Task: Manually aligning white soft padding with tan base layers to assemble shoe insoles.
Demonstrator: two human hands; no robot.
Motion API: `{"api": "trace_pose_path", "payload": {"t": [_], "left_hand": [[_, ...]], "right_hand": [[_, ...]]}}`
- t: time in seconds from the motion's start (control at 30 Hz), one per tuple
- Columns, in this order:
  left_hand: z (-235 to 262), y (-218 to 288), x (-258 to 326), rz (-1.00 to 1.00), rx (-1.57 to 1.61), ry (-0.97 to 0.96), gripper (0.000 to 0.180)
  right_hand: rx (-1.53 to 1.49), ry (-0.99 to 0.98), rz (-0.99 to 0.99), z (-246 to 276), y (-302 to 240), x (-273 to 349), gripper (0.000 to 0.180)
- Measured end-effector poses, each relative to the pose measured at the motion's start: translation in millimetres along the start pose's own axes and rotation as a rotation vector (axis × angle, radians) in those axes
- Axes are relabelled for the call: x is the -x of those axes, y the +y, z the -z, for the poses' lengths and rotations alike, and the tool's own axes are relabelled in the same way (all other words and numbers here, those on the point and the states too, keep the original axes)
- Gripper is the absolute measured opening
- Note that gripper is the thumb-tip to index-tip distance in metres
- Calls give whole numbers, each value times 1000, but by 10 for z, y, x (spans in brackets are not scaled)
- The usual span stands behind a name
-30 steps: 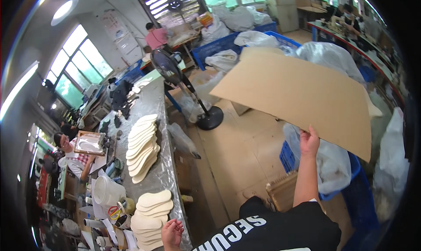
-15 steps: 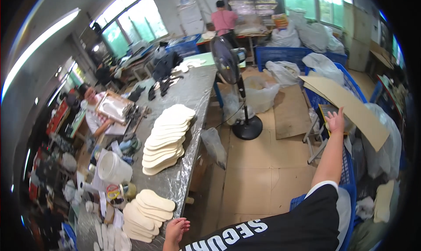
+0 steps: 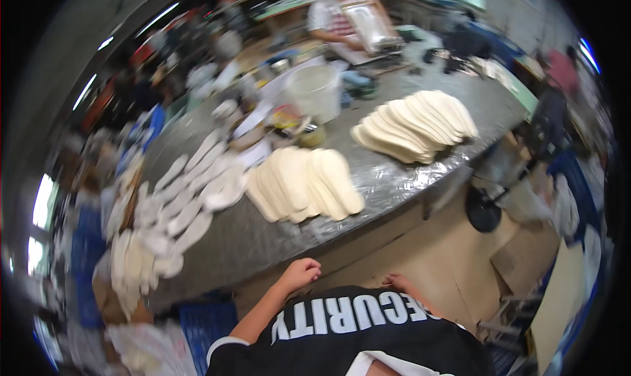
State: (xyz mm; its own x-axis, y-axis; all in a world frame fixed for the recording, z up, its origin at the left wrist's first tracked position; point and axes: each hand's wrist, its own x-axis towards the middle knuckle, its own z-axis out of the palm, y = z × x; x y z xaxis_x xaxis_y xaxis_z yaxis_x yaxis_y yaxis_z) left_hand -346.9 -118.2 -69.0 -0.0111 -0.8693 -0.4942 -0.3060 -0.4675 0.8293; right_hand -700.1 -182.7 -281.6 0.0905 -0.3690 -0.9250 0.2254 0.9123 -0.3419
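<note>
My left hand (image 3: 301, 273) is in front of the table's near edge, its fingers curled in with nothing seen in them. Close to my body, my right hand (image 3: 397, 282) is small and blurred, and its fingers do not show clearly. Beyond my left hand, a fanned stack of cream insoles (image 3: 302, 184) lies on the dark, shiny table (image 3: 263, 248). Another fanned pile of cream insoles (image 3: 417, 126) is farther right. Greyish-white sole-shaped pieces (image 3: 190, 185) are spread over the table's left part, near a bundle of pale pieces (image 3: 138, 261).
A white bucket (image 3: 314, 92) stands behind the insoles, beside a small jar (image 3: 311, 136). Across the table, a person (image 3: 335, 24) holds a framed panel (image 3: 370, 26). On the right are a black fan base (image 3: 483, 210) and a cardboard sheet (image 3: 557, 304). A blue crate (image 3: 209, 330) sits lower left.
My view has swung left toward the table. My right hand, stretched toward the cardboard sheet before, is now drawn in near my body. My left hand stays by the table edge.
</note>
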Motion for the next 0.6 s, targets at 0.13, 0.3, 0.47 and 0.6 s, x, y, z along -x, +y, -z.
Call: {"api": "trace_pose_path", "payload": {"t": [0.13,0.3,0.47,0.6], "left_hand": [[316,-341,495,70,-82,160,24],[859,-1289,1063,-24,-283,554,19],[1612,-1945,1632,107,-249,925,16],[2320,-2226,1928,136,-501,1151,11]], "right_hand": [[1224,-415,280,-677,-516,315,40],[1172,-445,446,-1749,-945,1141,24],[1144,-494,609,-3071,-492,1278,20],[1158,-747,754,-4148,180,1336,20]]}}
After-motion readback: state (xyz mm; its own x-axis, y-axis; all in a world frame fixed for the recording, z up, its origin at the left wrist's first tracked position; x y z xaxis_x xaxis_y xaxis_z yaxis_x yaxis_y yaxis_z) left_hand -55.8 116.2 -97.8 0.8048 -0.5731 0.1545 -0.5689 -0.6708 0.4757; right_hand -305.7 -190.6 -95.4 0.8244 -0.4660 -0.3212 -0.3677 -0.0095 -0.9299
